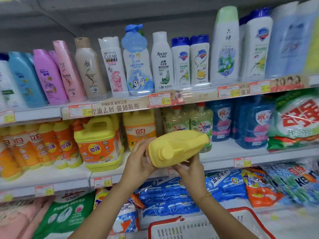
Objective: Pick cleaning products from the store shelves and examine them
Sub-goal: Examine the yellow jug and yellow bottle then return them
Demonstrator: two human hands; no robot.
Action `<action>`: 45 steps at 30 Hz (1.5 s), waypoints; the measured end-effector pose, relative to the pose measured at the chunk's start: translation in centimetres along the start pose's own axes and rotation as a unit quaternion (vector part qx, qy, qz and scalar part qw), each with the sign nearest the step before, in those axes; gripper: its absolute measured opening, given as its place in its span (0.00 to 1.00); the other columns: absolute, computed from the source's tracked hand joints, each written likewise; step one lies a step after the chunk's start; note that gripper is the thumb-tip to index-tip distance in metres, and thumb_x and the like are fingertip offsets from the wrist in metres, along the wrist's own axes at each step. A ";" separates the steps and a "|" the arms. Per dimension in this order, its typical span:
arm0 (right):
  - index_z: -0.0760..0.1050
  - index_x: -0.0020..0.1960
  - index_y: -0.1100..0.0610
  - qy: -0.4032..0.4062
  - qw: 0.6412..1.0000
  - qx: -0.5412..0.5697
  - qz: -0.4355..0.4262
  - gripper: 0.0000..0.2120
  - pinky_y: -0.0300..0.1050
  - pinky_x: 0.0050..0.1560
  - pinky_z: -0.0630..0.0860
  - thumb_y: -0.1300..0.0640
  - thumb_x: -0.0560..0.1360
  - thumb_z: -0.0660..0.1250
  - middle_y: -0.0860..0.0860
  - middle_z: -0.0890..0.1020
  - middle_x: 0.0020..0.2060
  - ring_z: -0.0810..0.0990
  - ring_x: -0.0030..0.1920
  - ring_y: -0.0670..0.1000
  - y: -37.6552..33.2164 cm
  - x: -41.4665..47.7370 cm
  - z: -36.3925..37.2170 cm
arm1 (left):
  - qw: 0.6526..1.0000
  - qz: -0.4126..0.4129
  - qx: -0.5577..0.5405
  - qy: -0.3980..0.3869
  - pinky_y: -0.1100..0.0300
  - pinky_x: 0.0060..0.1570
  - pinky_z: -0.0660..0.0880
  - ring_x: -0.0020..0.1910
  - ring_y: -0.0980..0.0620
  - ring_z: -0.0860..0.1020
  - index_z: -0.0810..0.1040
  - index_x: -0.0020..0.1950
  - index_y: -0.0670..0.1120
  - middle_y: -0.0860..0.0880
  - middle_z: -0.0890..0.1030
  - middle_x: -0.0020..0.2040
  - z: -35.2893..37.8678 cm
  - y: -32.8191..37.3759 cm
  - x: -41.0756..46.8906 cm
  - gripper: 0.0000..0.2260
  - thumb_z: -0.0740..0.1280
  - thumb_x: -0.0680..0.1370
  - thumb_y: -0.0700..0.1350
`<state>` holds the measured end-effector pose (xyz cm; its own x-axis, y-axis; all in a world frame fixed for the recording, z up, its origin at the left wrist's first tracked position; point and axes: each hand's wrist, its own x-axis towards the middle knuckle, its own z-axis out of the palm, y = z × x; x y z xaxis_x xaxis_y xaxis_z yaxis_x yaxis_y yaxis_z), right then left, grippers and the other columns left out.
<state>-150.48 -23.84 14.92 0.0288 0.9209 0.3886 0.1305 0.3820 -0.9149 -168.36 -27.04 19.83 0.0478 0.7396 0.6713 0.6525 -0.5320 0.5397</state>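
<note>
Nearest, at the bottom edge of the view, sits a white basket with a red rim. Only part of its inside shows, so I cannot tell what it holds.

Above it, both hands hold the yellow jug in the air, just in front of the front edge of the middle shelf. The jug lies tipped over, its long axis running from lower left to upper right, with a plain yellow face towards the camera and no label readable. The left hand cups the lower left end, fingers wrapped round it. The right hand grips from beneath near the middle, fingers curled up against the underside. Both hands are on it, so a turn about that long axis looks like the way to bring the label round.

Behind the jug, the middle shelf carries orange-and-yellow detergent jugs, OMO bottles and blue bottles. Below it lie bagged washing powders. Farthest up, shampoo bottles line the top shelf.
</note>
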 end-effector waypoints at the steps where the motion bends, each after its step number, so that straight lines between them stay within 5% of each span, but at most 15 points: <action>1: 0.64 0.68 0.55 0.012 1.000 -0.004 -0.011 0.34 0.29 0.44 0.75 0.52 0.67 0.77 0.45 0.80 0.49 0.80 0.50 0.42 -0.6 -0.5 -0.6 | 1.000 0.016 0.008 -0.001 0.73 0.63 0.65 0.64 0.66 0.68 0.69 0.67 0.55 0.55 0.72 0.64 -0.1 0.9 -0.1 0.35 0.80 0.64 0.43; 4: 0.65 0.68 0.53 0.039 0.997 -0.039 -0.047 0.34 0.41 0.50 0.77 0.48 0.67 0.75 0.47 0.80 0.52 0.79 0.52 0.45 -2.3 -1.5 -2.7 | 0.999 -0.010 -0.035 0.005 0.72 0.60 0.68 0.63 0.64 0.71 0.71 0.68 0.54 0.57 0.75 0.63 0.1 3.7 -0.4 0.35 0.80 0.64 0.44; 8: 0.58 0.75 0.46 0.036 0.984 -0.134 -0.110 0.41 0.41 0.53 0.76 0.36 0.66 0.68 0.43 0.78 0.58 0.77 0.54 0.44 -5.3 -2.2 -5.5 | 0.980 -0.126 -0.146 0.048 0.68 0.48 0.75 0.52 0.65 0.78 0.74 0.58 0.58 0.59 0.82 0.52 1.1 6.6 -1.2 0.33 0.83 0.56 0.54; 11: 0.59 0.75 0.44 0.032 0.969 -0.199 -0.145 0.39 0.46 0.60 0.75 0.33 0.67 0.62 0.47 0.76 0.64 0.74 0.60 0.47 -6.9 -2.5 -6.9 | 0.950 -0.183 -0.242 0.074 0.70 0.40 0.77 0.44 0.65 0.81 0.76 0.53 0.54 0.54 0.82 0.51 2.0 7.7 -1.6 0.27 0.82 0.58 0.47; 14: 0.55 0.73 0.38 0.033 0.963 -0.218 -0.158 0.36 0.47 0.66 0.70 0.35 0.68 0.62 0.45 0.69 0.70 0.66 0.67 0.46 -6.3 -4.2 -7.5 | 0.935 -0.200 -0.286 0.067 0.66 0.42 0.79 0.46 0.61 0.82 0.76 0.53 0.53 0.52 0.83 0.52 2.4 8.4 -1.9 0.24 0.78 0.60 0.46; 17: 0.47 0.73 0.32 0.016 0.947 -0.265 -0.180 0.42 0.48 0.69 0.61 0.40 0.68 0.69 0.42 0.50 0.76 0.51 0.75 0.47 -3.3 -7.3 -6.4 | 0.911 -0.225 -0.339 0.074 0.54 0.47 0.80 0.49 0.55 0.83 0.77 0.52 0.54 0.55 0.84 0.49 2.2 9.2 -1.8 0.22 0.77 0.59 0.48; 21: 0.46 0.76 0.41 0.103 0.886 -0.350 -0.286 0.54 0.62 0.69 0.54 0.49 0.63 0.78 0.49 0.44 0.77 0.47 0.76 0.57 -0.3 -9.2 -3.8 | 0.867 -0.269 -0.413 0.071 0.56 0.40 0.80 0.48 0.52 0.83 0.77 0.52 0.53 0.54 0.85 0.49 1.4 9.7 -2.1 0.19 0.74 0.62 0.49; 24: 0.55 0.73 0.46 0.179 0.847 -0.326 -0.379 0.44 0.67 0.72 0.55 0.58 0.66 0.77 0.48 0.45 0.77 0.48 0.77 0.56 -1.1 -7.7 -3.1 | 0.850 -0.280 -0.444 0.047 0.56 0.36 0.80 0.45 0.51 0.84 0.77 0.55 0.52 0.52 0.85 0.48 0.4 9.7 -2.3 0.21 0.72 0.63 0.52; 27: 0.58 0.69 0.47 0.192 0.815 -0.307 -0.451 0.27 0.64 0.73 0.51 0.54 0.75 0.67 0.44 0.47 0.76 0.49 0.77 0.52 -3.0 -5.7 -3.1 | 0.848 -0.258 -0.461 0.027 0.56 0.36 0.81 0.47 0.49 0.84 0.76 0.61 0.49 0.50 0.85 0.51 -0.9 9.3 -2.6 0.26 0.71 0.64 0.52; 30: 0.60 0.69 0.47 0.190 0.807 -0.290 -0.478 0.23 0.67 0.72 0.51 0.52 0.77 0.65 0.42 0.51 0.76 0.51 0.76 0.53 -4.7 -5.0 -2.8 | 0.842 -0.222 -0.490 0.016 0.58 0.39 0.80 0.50 0.49 0.83 0.72 0.68 0.48 0.49 0.83 0.56 -1.9 8.5 -2.9 0.34 0.72 0.64 0.57; 33: 0.61 0.68 0.48 0.196 0.840 -0.211 -0.460 0.25 0.67 0.70 0.60 0.47 0.75 0.68 0.47 0.60 0.73 0.59 0.73 0.61 -5.9 -5.6 -1.8 | 0.807 -0.187 -0.560 0.000 0.52 0.51 0.79 0.61 0.46 0.79 0.69 0.71 0.48 0.45 0.78 0.65 -2.4 8.2 -2.4 0.41 0.75 0.63 0.63; 37: 0.63 0.69 0.45 0.164 0.930 -0.041 -0.327 0.40 0.47 0.66 0.71 0.52 0.62 0.80 0.51 0.68 0.67 0.69 0.67 0.55 -6.1 -7.6 0.3 | 0.737 -0.192 -0.648 -0.023 0.50 0.52 0.78 0.63 0.43 0.77 0.73 0.68 0.46 0.41 0.78 0.64 -2.6 7.1 -1.6 0.38 0.71 0.63 0.64; 41: 0.67 0.66 0.46 0.107 0.977 0.093 -0.159 0.44 0.47 0.54 0.78 0.61 0.55 0.80 0.47 0.77 0.60 0.77 0.59 0.50 -5.9 -9.4 1.6 | 0.750 -0.255 -0.611 -0.009 0.46 0.50 0.79 0.56 0.42 0.79 0.74 0.66 0.44 0.40 0.80 0.56 -2.4 4.8 -1.5 0.44 0.79 0.56 0.64; 43: 0.69 0.64 0.50 0.095 0.976 0.174 -0.087 0.40 0.40 0.49 0.79 0.58 0.55 0.80 0.47 0.81 0.54 0.81 0.53 0.46 -6.0 -9.7 1.4 | 0.762 -0.262 -0.592 -0.018 0.53 0.40 0.80 0.44 0.48 0.82 0.78 0.58 0.46 0.47 0.83 0.46 -2.5 3.5 -1.6 0.38 0.83 0.52 0.58; 45: 0.70 0.64 0.50 0.074 0.965 0.250 -0.018 0.40 0.46 0.53 0.80 0.50 0.54 0.80 0.48 0.82 0.54 0.82 0.54 0.47 -5.9 -9.3 1.0 | 0.774 -0.255 -0.578 -0.044 0.57 0.39 0.80 0.45 0.50 0.83 0.76 0.61 0.49 0.49 0.84 0.48 -2.8 2.9 -1.8 0.39 0.84 0.52 0.54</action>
<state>-152.55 -34.54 16.55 0.1787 0.8994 0.3989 -0.3598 0.4371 -0.8243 -168.71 -31.07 21.64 0.0915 0.9732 0.2110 -0.5062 -0.1370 0.8515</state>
